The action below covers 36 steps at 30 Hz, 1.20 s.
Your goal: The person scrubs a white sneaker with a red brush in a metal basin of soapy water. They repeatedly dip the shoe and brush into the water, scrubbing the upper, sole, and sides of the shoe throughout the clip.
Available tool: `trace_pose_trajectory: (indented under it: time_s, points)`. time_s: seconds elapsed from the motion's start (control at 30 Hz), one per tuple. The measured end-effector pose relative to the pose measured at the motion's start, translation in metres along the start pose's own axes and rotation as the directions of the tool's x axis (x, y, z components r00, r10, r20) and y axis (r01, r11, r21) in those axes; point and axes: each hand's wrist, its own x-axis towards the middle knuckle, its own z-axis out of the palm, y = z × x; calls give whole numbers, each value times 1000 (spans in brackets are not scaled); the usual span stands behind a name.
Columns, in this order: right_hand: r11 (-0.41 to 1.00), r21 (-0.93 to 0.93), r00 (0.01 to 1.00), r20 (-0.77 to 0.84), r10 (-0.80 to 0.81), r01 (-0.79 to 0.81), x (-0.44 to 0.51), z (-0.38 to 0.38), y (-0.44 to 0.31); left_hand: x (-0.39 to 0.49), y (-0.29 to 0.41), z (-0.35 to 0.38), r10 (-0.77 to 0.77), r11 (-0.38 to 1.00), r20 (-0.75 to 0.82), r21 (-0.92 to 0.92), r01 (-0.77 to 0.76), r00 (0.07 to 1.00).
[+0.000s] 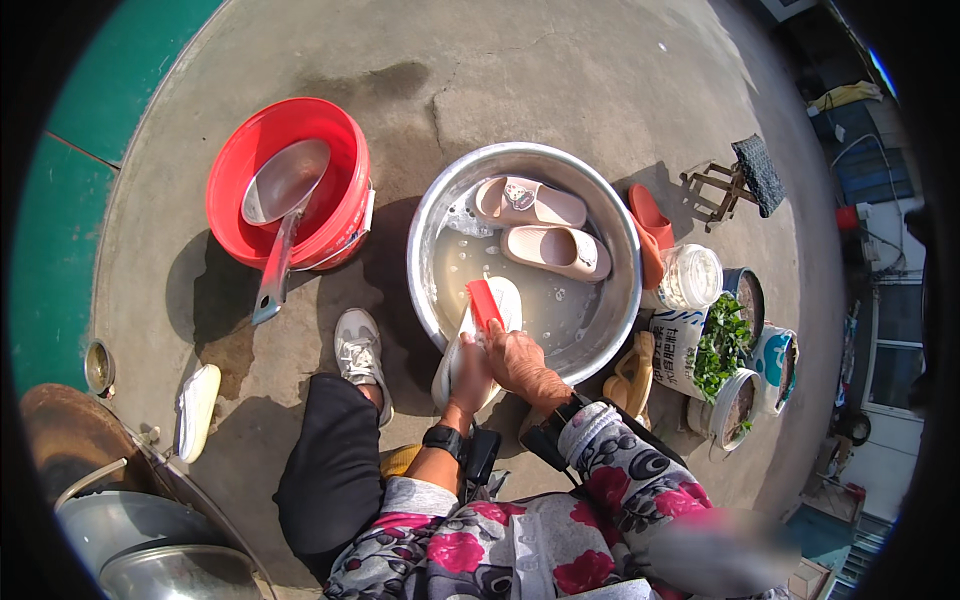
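Observation:
My right hand grips a red scrubbing brush, its bristles to the left. The brush lies against a white shoe or slipper tilted over the near rim of a metal basin. My left hand, partly blurred, holds the near part of that shoe, close beside my right hand. Cloudy water with bubbles fills the bottom of the basin. Two pale pink slides sit in it: the far slide bears a cartoon decoration, and the nearer slide lies alongside.
Left of the basin stands a red bucket with a metal ladle across it. A white shoe lies on the concrete at left. Orange slides, a clear jar, potted plants and a folding stool are at right.

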Motion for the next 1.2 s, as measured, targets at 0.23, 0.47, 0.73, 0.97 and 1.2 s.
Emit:
trace_pose_trajectory:
  time_s: [0.23,0.47,0.73,0.97,1.2]
  points:
    - [988,-55,985,105,-139,145,-87,5,10,1,-15,-22,35,988,-101,152,-19,994]
    - [995,-49,996,10,-87,88,-35,6,10,7,-8,-16,-85,963,-24,255,88,996]
    - [969,246,956,-284,70,2,30,4,55,9,-5,-7,-97,955,-15,-282,89,995]
    - [998,-39,982,-187,39,-47,44,79,153,14,-34,-30,-60,996,-96,-65,54,994]
    - [961,275,975,-217,54,8,28,52,126,9,-20,-19,-148,977,-25,-159,142,989]
